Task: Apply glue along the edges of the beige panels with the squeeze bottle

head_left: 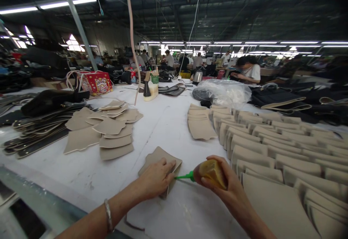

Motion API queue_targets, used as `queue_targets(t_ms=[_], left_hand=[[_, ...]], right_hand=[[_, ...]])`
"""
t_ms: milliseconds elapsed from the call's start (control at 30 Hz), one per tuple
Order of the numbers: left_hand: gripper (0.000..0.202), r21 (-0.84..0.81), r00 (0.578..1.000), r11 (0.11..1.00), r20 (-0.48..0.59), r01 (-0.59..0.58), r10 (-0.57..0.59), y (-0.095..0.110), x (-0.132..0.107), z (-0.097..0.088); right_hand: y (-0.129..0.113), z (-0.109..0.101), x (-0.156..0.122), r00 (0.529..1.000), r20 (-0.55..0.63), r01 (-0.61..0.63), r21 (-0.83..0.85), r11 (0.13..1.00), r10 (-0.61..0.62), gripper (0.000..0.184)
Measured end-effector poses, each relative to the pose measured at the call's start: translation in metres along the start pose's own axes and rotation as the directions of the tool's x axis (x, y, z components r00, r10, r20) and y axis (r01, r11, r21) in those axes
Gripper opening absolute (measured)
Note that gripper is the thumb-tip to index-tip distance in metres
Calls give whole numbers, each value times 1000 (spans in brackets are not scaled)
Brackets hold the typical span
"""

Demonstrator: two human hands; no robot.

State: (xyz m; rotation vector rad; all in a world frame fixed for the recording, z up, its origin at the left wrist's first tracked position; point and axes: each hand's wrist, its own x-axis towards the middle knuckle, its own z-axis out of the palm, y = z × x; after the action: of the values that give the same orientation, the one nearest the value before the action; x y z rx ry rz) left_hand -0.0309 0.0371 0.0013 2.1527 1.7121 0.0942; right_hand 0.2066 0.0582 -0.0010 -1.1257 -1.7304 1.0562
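In the head view, a beige leather-like panel (156, 155) lies on the white table in front of me. My left hand (159, 175) rests over its near right part, fingers on top and thumb at the edge, holding it. The underside of my left fingers is hidden. My right hand (227, 181) is closed around a squeeze bottle (210, 173) of amber liquid, tilted on its side. Its green nozzle (185, 176) points left, with the tip at the panel's right edge, close to my left thumb.
Loose beige panels (114, 134) are piled at left, beside stacked dark pieces (40, 130). Overlapping rows of beige panels (252, 148) fill the right side. Farther back are a red bag (96, 82), a cream container (152, 91), clear plastic (225, 90) and a seated person (248, 70).
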Motion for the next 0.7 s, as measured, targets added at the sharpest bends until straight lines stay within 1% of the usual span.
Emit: queue_targets(t_ms=[67, 100, 233, 367, 400, 500, 533, 700], left_hand=[[49, -1, 1000, 1000, 3, 6, -6, 0, 0, 0], [50, -1, 1000, 1000, 6, 11, -11, 0, 0, 0], [49, -10, 1000, 1000, 9, 21, -21, 0, 0, 0], [51, -24, 1000, 1000, 14, 15, -14, -1, 0, 1], [51, -27, 1000, 1000, 14, 15, -14, -1, -1, 1], [51, -39, 1000, 999, 8, 12, -11, -2, -1, 3], [51, -41, 1000, 999, 8, 10, -10, -2, -1, 4], [51, -30, 1000, 1000, 0, 3, -3, -4, -1, 8]], right_hand=[[0, 2, -3, 997, 81, -11, 62, 998, 6, 49], [1, 3, -4, 995, 95, -14, 78, 997, 6, 49], [1, 6, -9, 999, 46, -14, 30, 999, 13, 49], [2, 5, -13, 989, 146, -10, 74, 997, 0, 50], [2, 5, -14, 989, 147, -16, 82, 997, 3, 49], [3, 5, -16, 996, 81, -30, 68, 997, 25, 49], [3, 5, -16, 997, 77, -33, 66, 997, 27, 49], [3, 3, -15, 988, 151, -30, 104, 994, 14, 52]])
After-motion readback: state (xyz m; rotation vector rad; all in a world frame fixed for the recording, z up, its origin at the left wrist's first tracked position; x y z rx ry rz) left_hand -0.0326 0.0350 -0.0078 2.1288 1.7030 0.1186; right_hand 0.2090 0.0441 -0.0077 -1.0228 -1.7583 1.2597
